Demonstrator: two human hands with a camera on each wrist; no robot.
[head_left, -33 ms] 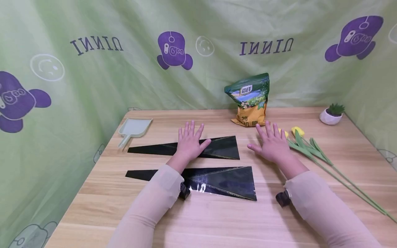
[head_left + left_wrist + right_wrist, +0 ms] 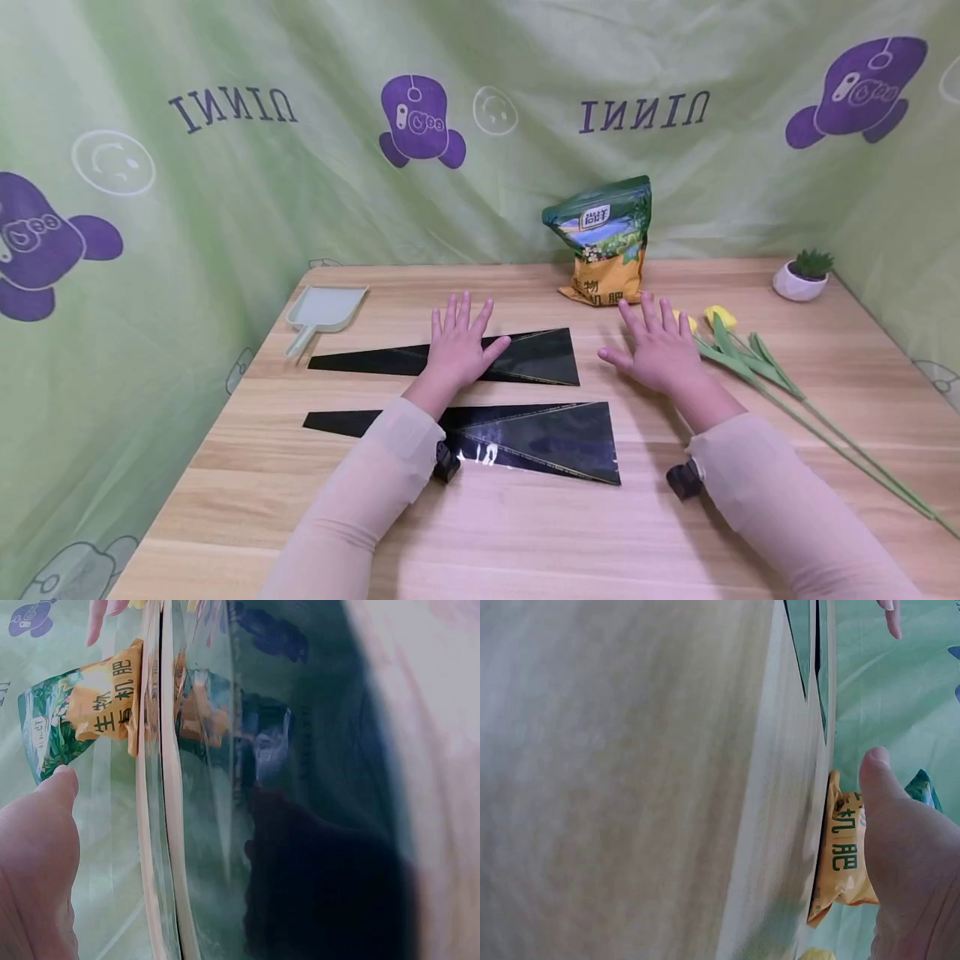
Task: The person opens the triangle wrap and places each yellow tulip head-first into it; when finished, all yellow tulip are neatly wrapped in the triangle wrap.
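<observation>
A green curtain backs the desk; a person's left grip spreads wide above a black sheet, the right grip wide near yellow tulips.

The person's left hand and right hand are observed well apart, backs uppermost, fingers straight and fanned, thumbs pointing inward. Both forearms reach forward, converging slightly; I note pale sleeves stopping short of the bare wrists.
</observation>
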